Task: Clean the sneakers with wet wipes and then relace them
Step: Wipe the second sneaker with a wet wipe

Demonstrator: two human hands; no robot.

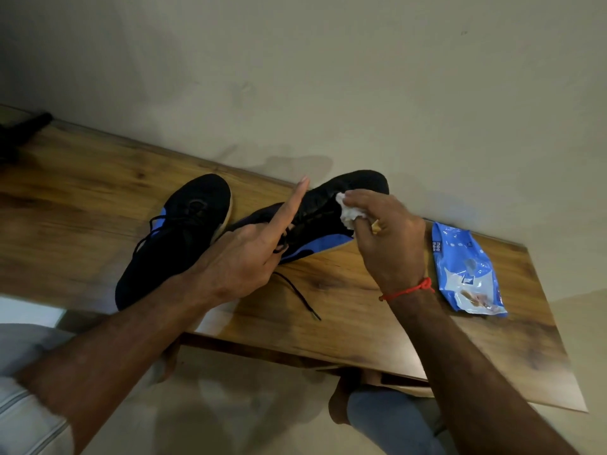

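Nearest the viewer, two knees in grey-blue trousers (387, 418) and a bare foot (338, 405) lie below the front edge of the table. Both forearms reach up over that edge. The right wrist carries a thin red thread bracelet (409, 290).

The left hand (243, 257) rests on the heel end of the right-hand black knit sneaker with blue side panel (328, 211), its index finger held out straight over the shoe and the other fingers curled at the laces. The right hand (384, 231) pinches a crumpled white wet wipe (345, 213) and presses it against the upper of this sneaker, near the toe. A loose black lace end (300, 297) trails from the shoe across the table towards the viewer.

Just left of it, the second black knit sneaker with blue panel (177, 238) lies on the table, toe pointing away, its laces threaded.

To the right, well apart from the shoes, a soft blue plastic pack of wet wipes (466, 267) lies flat; its contents cannot be seen.

All of these rest on a glossy wooden table with a visible grain (82, 192). At the far left edge a dark object (23, 133) is partly in view, too dim to identify. Beyond the table rises a plain beige wall (328, 77).
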